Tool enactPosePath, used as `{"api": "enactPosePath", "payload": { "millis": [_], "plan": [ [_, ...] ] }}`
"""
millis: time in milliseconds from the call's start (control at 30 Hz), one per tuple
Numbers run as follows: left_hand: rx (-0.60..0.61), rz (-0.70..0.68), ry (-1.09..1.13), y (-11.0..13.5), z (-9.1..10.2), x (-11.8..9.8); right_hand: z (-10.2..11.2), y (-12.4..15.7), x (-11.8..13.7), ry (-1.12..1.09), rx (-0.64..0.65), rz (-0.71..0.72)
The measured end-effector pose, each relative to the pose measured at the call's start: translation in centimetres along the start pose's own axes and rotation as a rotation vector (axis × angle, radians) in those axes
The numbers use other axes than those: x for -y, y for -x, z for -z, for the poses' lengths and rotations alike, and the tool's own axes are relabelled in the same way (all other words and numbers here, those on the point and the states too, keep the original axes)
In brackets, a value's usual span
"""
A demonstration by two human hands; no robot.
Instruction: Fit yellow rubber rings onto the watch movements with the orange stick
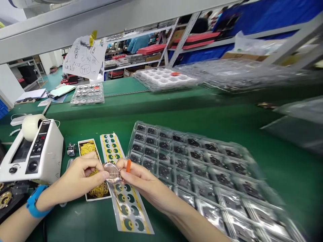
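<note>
My left hand, with a blue wristband, and my right hand both pinch a clear round disc with a metallic rim between their fingertips. A small orange piece sticks up from my right hand's fingers. Under my left hand lies a black card with yellow loops. A strip of yellow and green round stickers runs beneath both hands. To the right of my right hand spreads a clear blister tray of dark foil-packed parts.
A white tape dispenser stands left of my left hand, with a small metal counter next to it. The green workbench carries more clear trays at the back. A handwritten note hangs from the shelf overhead.
</note>
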State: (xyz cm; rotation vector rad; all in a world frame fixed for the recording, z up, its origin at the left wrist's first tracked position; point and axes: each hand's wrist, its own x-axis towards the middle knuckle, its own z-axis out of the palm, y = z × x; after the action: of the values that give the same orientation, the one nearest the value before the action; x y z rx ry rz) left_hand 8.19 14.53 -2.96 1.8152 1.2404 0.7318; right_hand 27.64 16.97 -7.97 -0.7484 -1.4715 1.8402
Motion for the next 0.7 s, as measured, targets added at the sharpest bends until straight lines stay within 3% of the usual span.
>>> {"api": "enactPosePath", "payload": {
  "millis": [433, 700],
  "plan": [
    [-0.028, 0.017, 0.029, -0.1, -0.3, 0.0, 0.0, 0.0, -0.2, -0.005, 0.014, -0.008],
    [-0.166, -0.055, -0.237, 0.0, -1.4, 0.2, 0.0, -0.2, -0.4, 0.029, 0.014, -0.015]
  ]
}}
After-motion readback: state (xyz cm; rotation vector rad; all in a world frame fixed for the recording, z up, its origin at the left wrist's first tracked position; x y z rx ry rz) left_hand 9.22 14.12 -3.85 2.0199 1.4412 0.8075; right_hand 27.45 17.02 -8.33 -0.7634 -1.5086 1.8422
